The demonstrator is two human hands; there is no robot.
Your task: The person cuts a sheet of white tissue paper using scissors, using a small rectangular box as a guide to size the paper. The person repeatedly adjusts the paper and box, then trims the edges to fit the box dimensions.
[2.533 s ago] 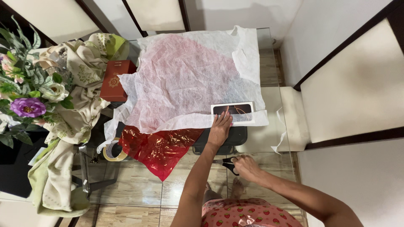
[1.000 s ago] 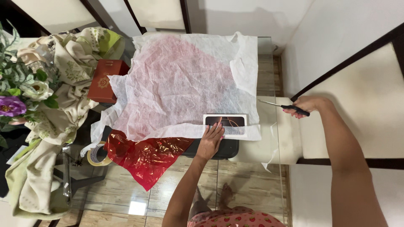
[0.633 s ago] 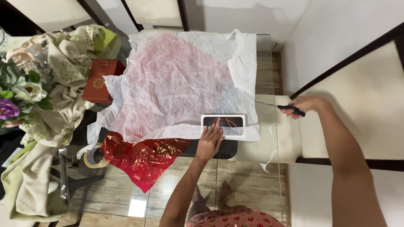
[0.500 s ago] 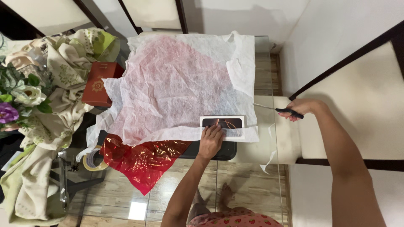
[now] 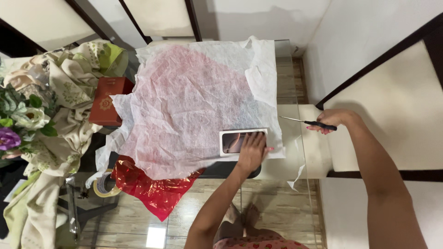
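My left hand rests flat on a small white box with a dark picture on its lid. The box lies on the near right corner of a large crumpled sheet of white tissue paper that covers a glass table. My right hand is out to the right, past the sheet's edge, shut on the black handles of a pair of scissors. The blades point left toward the paper.
Red shiny wrapping sticks out under the sheet's near edge. A tape roll, a red box, a rumpled patterned cloth and flowers lie at the left. A cream-cushioned chair stands at the right.
My right hand came up from near my lap with the scissors, swung to the right side, then drew them left toward the paper's edge. My left hand stayed on the box.
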